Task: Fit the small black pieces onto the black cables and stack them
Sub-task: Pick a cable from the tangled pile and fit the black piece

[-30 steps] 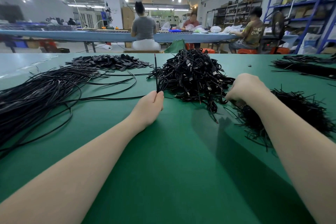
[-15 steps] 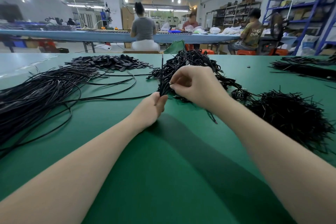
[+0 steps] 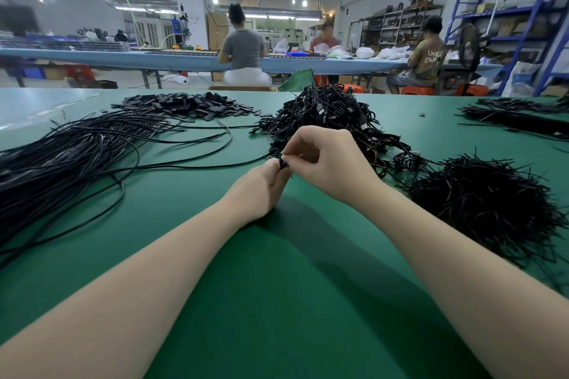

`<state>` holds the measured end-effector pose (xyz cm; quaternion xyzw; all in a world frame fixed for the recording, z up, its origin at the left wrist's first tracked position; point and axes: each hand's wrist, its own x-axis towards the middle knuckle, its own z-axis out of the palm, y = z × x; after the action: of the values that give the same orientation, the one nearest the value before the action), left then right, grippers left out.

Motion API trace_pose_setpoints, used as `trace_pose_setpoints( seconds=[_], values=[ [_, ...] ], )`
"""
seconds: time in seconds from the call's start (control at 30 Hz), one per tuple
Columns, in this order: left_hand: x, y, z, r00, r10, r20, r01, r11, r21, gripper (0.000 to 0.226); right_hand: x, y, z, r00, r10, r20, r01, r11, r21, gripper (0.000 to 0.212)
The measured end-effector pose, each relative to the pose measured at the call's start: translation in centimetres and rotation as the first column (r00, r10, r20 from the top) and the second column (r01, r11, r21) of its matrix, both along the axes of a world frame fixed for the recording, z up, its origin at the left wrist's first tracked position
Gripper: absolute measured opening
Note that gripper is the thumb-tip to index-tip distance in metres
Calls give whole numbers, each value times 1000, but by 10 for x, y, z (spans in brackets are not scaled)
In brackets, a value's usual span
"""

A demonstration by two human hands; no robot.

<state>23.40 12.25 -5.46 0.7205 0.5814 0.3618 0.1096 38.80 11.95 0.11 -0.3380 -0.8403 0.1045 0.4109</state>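
A green table (image 3: 277, 301) fills the view, and most of what lies on it is stock waiting to be worked. To the left sprawls the biggest mass, a long loose bundle of black cables (image 3: 61, 157) with several strands curling out toward the middle. On the right sits a bristly mound of short black pieces (image 3: 480, 203), and straight ahead rises a tangled heap of cables (image 3: 332, 114) that seem to carry fittings — by my reading the finished stack, though the tangle is too dense to be sure. Behind the left bundle lies a flat scatter of small black sleeves (image 3: 187, 104), and another dark bundle (image 3: 517, 117) lies at the far right edge. Judged by those piles, a fair share is done but far more remains: the left bundle looks barely dented. In the middle, the two hands meet just in front of the heap. The left hand (image 3: 261, 191) rests its heel on the table, fingers curled up around the end of a single cable (image 3: 191, 167) that trails off leftward. The right hand (image 3: 326, 160) hovers just above it, thumb and forefinger pinching a small black piece (image 3: 282, 162) right at the cable's tip — the fitting step seems under way, with stacking to follow.
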Motion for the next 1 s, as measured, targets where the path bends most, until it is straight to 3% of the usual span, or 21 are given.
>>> trace_pose_setpoints(
  seconds=[0.13, 0.23, 0.33, 0.47, 0.53, 0.63, 0.7, 0.77, 0.83, 0.9, 1.0],
  values=[
    [9, -4, 0, 970, 104, -220, -88, 993, 80, 24, 0, -3, 5, 994, -3, 110, 2, 1000, 7, 6],
    [17, -4, -1, 808, 271, -524, -189, 960, 205, 28, 7, -3, 19, 928, -107, 356, 51, 985, 163, 7],
    [19, -7, 4, 609, 288, -739, -81, 950, 303, 25, 21, 4, 29, 827, -223, 516, 120, 967, 226, 7],
    [25, -16, 11, 474, 225, -851, 165, 927, 337, 15, 46, 19, 35, 866, -28, 499, 152, 966, -209, 6],
    [29, -23, 16, 498, 211, -841, 282, 878, 387, 5, 59, 22, 36, 903, 79, 421, 125, 892, -435, 5],
    [27, -23, 14, 654, 129, -746, 388, 789, 477, 13, 71, 22, 25, 968, 214, 133, -33, 631, -775, 6],
    [27, -24, 15, 799, 50, -599, 299, 832, 468, 32, 67, 22, 10, 965, 198, -172, -244, 435, -867, 6],
    [27, -23, 13, 932, 8, -362, 151, 901, 407, 40, 53, 20, -3, 903, 59, -426, -420, 332, -844, 8],
    [27, -20, 8, 997, -33, -67, 55, 936, 347, 26, 33, 20, -14, 822, -73, -564, -513, 333, -791, 11],
    [29, -17, 6, 984, -35, 172, -15, 959, 284, 15, 14, 20, -24, 728, -181, -662, -567, 385, -728, 10],
    [31, -11, 4, 934, -39, 355, -25, 984, 174, 13, 0, 19, -37, 628, -285, -724, -575, 458, -678, 6]
  ],
)
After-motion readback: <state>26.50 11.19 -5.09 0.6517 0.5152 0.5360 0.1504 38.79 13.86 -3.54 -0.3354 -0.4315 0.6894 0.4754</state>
